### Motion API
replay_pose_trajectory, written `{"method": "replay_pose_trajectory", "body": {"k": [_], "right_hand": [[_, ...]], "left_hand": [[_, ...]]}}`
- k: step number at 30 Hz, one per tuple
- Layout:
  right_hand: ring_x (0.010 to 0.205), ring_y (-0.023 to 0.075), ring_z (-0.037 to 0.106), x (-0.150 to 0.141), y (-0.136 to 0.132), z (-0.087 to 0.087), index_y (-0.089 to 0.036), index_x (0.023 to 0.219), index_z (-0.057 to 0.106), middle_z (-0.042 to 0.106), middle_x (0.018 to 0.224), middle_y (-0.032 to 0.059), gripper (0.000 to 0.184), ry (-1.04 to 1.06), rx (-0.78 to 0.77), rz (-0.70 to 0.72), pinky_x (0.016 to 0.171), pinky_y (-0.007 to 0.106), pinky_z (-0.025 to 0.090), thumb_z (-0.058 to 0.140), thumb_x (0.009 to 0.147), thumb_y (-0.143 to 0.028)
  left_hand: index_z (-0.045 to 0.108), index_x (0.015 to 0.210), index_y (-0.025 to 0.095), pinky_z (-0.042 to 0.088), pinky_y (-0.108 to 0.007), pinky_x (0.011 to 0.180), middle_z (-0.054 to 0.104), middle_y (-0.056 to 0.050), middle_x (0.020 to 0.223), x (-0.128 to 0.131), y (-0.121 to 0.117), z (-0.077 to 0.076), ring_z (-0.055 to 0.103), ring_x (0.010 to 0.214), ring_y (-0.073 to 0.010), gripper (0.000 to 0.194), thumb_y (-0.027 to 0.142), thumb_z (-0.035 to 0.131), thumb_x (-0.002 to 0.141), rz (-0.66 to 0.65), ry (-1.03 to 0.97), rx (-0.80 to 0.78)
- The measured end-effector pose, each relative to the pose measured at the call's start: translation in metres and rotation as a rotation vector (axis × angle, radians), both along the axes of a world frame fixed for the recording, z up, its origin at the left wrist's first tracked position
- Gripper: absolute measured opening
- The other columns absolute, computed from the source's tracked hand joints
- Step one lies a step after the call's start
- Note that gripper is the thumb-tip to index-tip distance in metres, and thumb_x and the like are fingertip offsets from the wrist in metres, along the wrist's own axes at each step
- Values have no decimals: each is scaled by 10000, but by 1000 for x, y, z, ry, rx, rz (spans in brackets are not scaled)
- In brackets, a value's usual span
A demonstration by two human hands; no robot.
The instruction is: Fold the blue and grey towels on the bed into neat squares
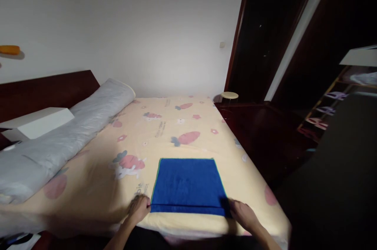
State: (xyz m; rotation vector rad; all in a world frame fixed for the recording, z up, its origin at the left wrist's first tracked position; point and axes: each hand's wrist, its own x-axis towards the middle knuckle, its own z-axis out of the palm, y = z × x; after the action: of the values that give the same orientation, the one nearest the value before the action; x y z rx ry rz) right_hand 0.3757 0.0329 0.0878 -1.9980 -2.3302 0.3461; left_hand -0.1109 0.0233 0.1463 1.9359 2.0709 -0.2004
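Observation:
A blue cloth [188, 181] with a thin green border, like a small towel, lies flat near the bed's front edge. My left hand [140, 207] pinches its near left side. At the near right side, my right hand [244, 214] has its fingers closed on the cloth too. Between the two hands a dark line runs across the cloth, with a narrow blue strip in front of it; I cannot tell whether this is a fold or a lifted edge. My fingertips are partly hidden.
The cloth lies on a bed [165, 140] with a cream printed sheet. On the left are a long grey bolster [88, 120] and a white box [44, 122]. Beyond the bed stands a round stool [229, 95]. A shoe rack [324, 112] stands on the right.

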Motion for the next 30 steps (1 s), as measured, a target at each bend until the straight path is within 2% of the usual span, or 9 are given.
{"method": "replay_pose_trajectory", "body": {"k": [3,6,10,17,19,22,25,28,30], "right_hand": [[1004,285,684,-5,-2,6,-211,1172,660,728,1083,119,427,-90,-101,35,864,377,485,441,815,-125],[1058,293,665,-10,-3,13,-187,1208,646,709,1135,140,451,-118,-127,17,908,404,472,422,825,-109],[1064,290,661,-16,-4,19,-168,1267,609,694,1163,162,507,-134,-122,-17,927,430,464,398,816,-73],[1130,247,629,-32,-9,21,-155,1334,561,654,1249,158,620,-148,-106,61,959,368,456,294,806,28],[1094,250,647,-34,-10,18,-126,1347,548,648,1251,176,636,-159,-110,64,941,363,470,278,796,42],[1066,242,659,-33,-10,12,-91,1350,538,642,1249,195,642,-142,-97,71,936,336,474,291,774,51],[1037,243,669,-31,-10,8,-101,1282,593,676,1179,183,578,-112,-79,53,916,322,479,367,762,13],[988,250,681,-33,-9,8,-137,1176,650,707,1084,162,415,-114,-60,40,875,326,490,426,829,-94],[965,255,686,-37,-10,11,-152,1123,666,711,1057,160,334,-134,-50,36,850,336,497,413,913,-211]], "left_hand": [[676,898,216,434,-301,848,702,-58,1019,4,0,1,631,1008,-216,178,171,528,810,-3,43,5],[675,919,199,440,-314,879,706,-75,1025,10,1,3,633,1020,-224,205,146,510,808,-19,78,-1],[595,1185,166,400,-304,983,637,-118,1247,21,1,0,574,1172,-213,450,43,483,767,-45,108,17],[549,1284,199,355,-327,1063,600,-117,1335,33,-5,-13,533,1249,-205,523,29,409,809,-78,100,-26],[554,1268,197,376,-309,1034,606,-114,1323,32,-6,-13,549,1226,-200,505,38,431,804,-73,89,-25],[605,1141,224,417,-271,943,672,-69,1178,30,-7,-11,612,1095,-175,409,57,460,796,-73,58,-10],[615,1055,235,424,-268,905,682,-51,1106,27,-7,-6,618,1048,-176,299,120,475,818,-71,25,22],[632,1000,232,432,-292,900,687,-59,1073,27,-8,-2,616,1042,-201,221,251,457,866,-75,-5,50],[651,989,219,439,-326,912,694,-84,1069,29,-9,-1,621,1045,-232,299,388,423,897,-73,-21,60]]}}
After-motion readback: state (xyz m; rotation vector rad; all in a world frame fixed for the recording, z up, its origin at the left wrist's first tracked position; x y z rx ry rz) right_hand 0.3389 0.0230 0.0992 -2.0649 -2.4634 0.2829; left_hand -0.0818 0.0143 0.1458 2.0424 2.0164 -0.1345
